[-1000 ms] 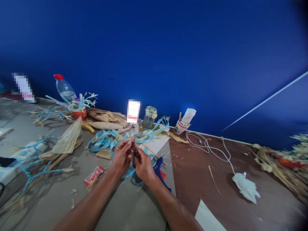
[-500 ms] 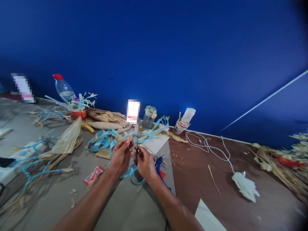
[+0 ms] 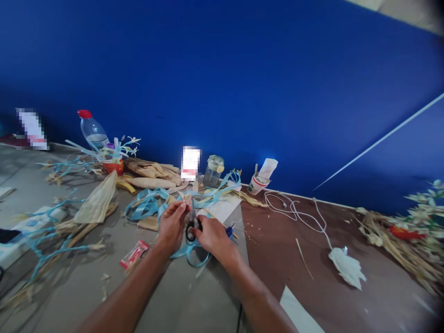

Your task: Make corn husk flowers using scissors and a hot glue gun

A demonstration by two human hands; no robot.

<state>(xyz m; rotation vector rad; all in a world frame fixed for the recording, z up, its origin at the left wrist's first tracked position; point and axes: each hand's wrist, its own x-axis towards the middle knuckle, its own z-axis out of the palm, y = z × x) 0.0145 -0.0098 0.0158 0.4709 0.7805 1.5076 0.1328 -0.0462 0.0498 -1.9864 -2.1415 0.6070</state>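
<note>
My right hand (image 3: 213,235) is closed on a pair of scissors (image 3: 190,231) with black handle loops, its blades pointing up and away from me. The fingertips of my left hand (image 3: 172,225) pinch a small pale piece of dried husk (image 3: 188,198), largely hidden by the fingers, right beside the blades. Light blue ribbon (image 3: 147,203) lies in loops beyond my left hand. Below my right hand is a blue ring-shaped roll (image 3: 197,264). Partly covered by that hand, a blue glue gun (image 3: 229,231) shows only its front end.
Dried husks (image 3: 99,201), blue-wrapped stems (image 3: 46,254) and a power strip (image 3: 31,231) lie to the left. A bottle (image 3: 92,132), a glass jar (image 3: 213,171) and a paper cup (image 3: 257,184) stand by the blue wall. A white cable (image 3: 312,222) crosses the brown surface on the right.
My right hand has rolled over, turning the scissors so their handle loops and wider blades face me. My left hand keeps its pinch. The view has shifted slightly.
</note>
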